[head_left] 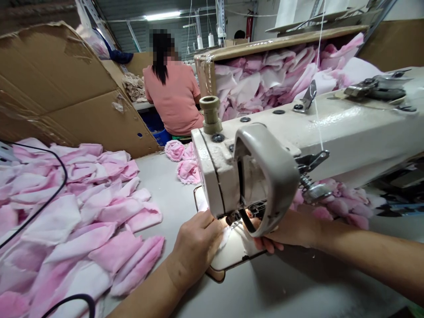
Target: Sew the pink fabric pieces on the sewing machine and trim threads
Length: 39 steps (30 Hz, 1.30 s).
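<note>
A white sewing machine (212,172) stands before me, its lit needle area low at the head's front. My left hand (198,245) is closed at the left of the needle, fingers pressed on the edge of a small white fabric piece (225,237) lying on the metal plate (232,255). From the right, my right hand (291,229) reaches in behind the grey looped guard (281,176). Its lower fingers are curled, and its fingertips by the needle are partly hidden, so what they pinch does not show clearly.
Pink-and-white fabric pieces (99,212) are heaped at the left, with a black cable (54,190) across them. Gathered pink pieces (188,171) lie behind the machine head. A cardboard box (206,79) holds more fabric. A person in a pink shirt (174,97) sits beyond.
</note>
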Tool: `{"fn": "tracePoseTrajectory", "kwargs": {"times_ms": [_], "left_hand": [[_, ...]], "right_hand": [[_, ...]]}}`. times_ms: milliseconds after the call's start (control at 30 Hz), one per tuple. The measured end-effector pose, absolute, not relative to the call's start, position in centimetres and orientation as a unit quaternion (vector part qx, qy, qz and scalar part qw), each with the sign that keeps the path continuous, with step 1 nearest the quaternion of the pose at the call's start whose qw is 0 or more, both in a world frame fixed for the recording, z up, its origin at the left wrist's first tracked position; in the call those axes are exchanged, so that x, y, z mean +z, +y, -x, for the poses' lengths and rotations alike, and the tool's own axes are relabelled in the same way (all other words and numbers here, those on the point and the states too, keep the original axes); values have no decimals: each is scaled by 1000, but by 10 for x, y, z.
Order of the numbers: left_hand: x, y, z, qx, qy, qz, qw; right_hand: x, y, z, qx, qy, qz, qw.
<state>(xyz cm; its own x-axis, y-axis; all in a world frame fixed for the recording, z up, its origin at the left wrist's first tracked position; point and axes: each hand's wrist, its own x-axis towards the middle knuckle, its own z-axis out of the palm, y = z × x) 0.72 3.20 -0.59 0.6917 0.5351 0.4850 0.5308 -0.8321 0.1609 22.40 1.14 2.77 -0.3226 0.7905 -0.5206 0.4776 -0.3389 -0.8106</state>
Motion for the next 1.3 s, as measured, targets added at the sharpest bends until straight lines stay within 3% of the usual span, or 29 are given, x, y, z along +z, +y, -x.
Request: {"fn": "tracePoseTrajectory", "kwargs": {"times_ms": [200, 1000, 1300], "left_hand": [[-11, 31, -5, 231, 303, -925, -13], [-13, 33, -4, 254, 284, -923, -46], [-8, 32, -6, 235, 277, -931, -34]], "right_hand": [[22, 14, -223, 590, -585, 550, 86], [21, 4, -219, 576, -584, 548, 167], [21, 10, -216, 586, -578, 550, 142]]}}
